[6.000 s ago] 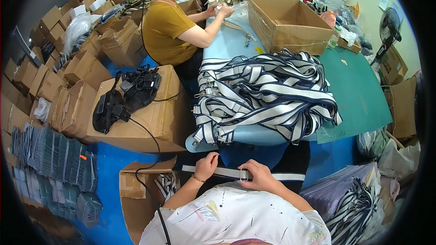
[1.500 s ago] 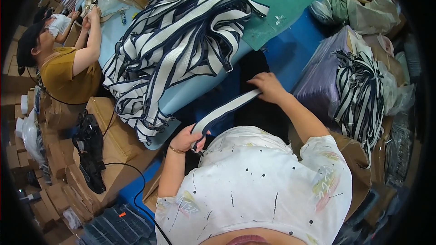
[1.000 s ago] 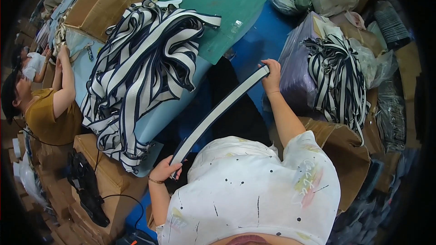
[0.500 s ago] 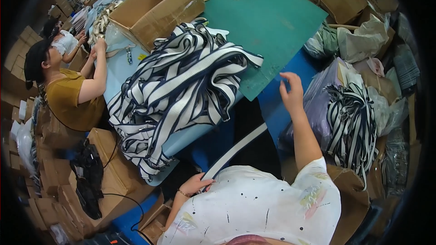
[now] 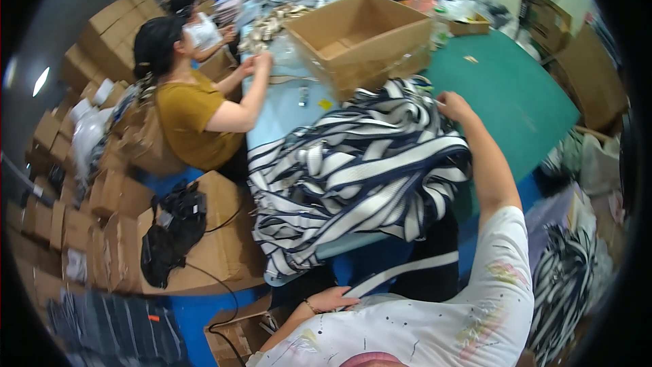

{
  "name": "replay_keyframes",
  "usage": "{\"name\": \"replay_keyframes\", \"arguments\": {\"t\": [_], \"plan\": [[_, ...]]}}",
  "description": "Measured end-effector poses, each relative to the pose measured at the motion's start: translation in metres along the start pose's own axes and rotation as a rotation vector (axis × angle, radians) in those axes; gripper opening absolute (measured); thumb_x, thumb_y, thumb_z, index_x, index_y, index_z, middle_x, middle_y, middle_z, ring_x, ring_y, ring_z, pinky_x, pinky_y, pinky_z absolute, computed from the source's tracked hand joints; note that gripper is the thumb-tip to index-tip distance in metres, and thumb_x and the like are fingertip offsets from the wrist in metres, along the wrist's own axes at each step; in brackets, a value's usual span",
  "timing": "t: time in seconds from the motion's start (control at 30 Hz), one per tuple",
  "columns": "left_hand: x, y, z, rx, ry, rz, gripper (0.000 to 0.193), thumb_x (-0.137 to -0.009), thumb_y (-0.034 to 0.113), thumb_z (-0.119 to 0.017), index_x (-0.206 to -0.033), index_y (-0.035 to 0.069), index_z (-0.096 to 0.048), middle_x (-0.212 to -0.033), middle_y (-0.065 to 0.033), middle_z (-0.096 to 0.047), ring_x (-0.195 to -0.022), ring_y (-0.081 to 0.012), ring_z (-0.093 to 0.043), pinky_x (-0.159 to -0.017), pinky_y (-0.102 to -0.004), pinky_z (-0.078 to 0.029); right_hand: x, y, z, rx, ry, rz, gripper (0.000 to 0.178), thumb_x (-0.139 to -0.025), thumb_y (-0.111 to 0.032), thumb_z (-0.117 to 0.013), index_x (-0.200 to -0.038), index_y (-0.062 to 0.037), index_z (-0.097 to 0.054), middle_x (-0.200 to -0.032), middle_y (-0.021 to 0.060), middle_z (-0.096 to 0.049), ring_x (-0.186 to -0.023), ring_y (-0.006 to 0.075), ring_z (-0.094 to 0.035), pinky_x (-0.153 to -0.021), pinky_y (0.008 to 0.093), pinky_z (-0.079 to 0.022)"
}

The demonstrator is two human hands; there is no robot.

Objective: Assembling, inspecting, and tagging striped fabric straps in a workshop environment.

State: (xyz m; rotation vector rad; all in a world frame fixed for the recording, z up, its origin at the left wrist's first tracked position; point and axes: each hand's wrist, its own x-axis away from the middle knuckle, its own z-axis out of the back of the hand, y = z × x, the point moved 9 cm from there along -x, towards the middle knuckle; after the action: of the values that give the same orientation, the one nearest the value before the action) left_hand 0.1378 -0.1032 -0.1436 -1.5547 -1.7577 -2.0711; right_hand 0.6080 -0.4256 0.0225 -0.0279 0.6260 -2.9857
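A large heap of white webbing straps with navy edges (image 5: 380,170) lies on the table before me. Low at my body, my left hand (image 5: 334,299) is closed round one such strap (image 5: 407,266), whose free length stretches to the right past the table's near edge. My right arm reaches forward to the heap's far right side. There my right hand (image 5: 454,106) has its fingers pinched together at a small whitish bit beside the straps; what it is I cannot make out.
Behind the heap stands an open cardboard box (image 5: 363,41). A green mat (image 5: 506,88) covers the table's right part. Across on the left, a co-worker in a mustard top (image 5: 193,119) handles something. Black bags (image 5: 176,231) lie on a carton; more straps (image 5: 564,285) hang at lower right.
My right hand has gone from open above the mat's near edge to pinched at the heap's far right side. The left hand keeps its strap. The view has swung left.
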Motion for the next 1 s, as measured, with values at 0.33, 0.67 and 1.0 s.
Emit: {"name": "replay_keyframes", "arguments": {"t": [0.33,0.67,1.0], "plan": [[0.003,-0.005,0.006,-0.063,-0.012,0.017,0.050,-0.085,0.035,-0.063,-0.116,-0.002,-0.053,-0.089,-0.0056,-0.062,-0.078,-0.0085,-0.053,-0.069,-0.0220,-0.044,0.004,-0.029,0.000,0.198,0.100,0.059,0.018,-0.074,-0.014,-0.055,-0.085,-0.0075,-0.069,-0.092,0.0160,-0.065,-0.088,0.0332,-0.062,-0.079,0.0401,-0.050],[-0.002,-0.051,0.015,0.248,0.052,0.163,0.051,-0.091,0.031,-0.052,-0.126,-0.006,-0.044,-0.118,-0.0098,-0.054,-0.104,-0.0103,-0.048,-0.089,-0.0208,-0.038,0.014,-0.055,0.004,0.580,0.157,0.239,0.017,-0.077,-0.012,-0.052,-0.077,-0.0083,-0.069,-0.091,0.0116,-0.066,-0.088,0.0276,-0.064,-0.074,0.0376,-0.051],[-0.004,-0.036,0.015,0.047,-0.032,-0.005,0.048,-0.093,0.027,-0.048,-0.127,-0.006,-0.041,-0.118,-0.0088,-0.050,-0.105,-0.0111,-0.043,-0.089,-0.0215,-0.037,0.028,-0.062,0.017,0.646,0.249,0.349,0.014,-0.078,-0.012,-0.053,-0.078,-0.0104,-0.067,-0.085,0.0092,-0.066,-0.085,0.0250,-0.064,-0.070,0.0360,-0.052]]}}
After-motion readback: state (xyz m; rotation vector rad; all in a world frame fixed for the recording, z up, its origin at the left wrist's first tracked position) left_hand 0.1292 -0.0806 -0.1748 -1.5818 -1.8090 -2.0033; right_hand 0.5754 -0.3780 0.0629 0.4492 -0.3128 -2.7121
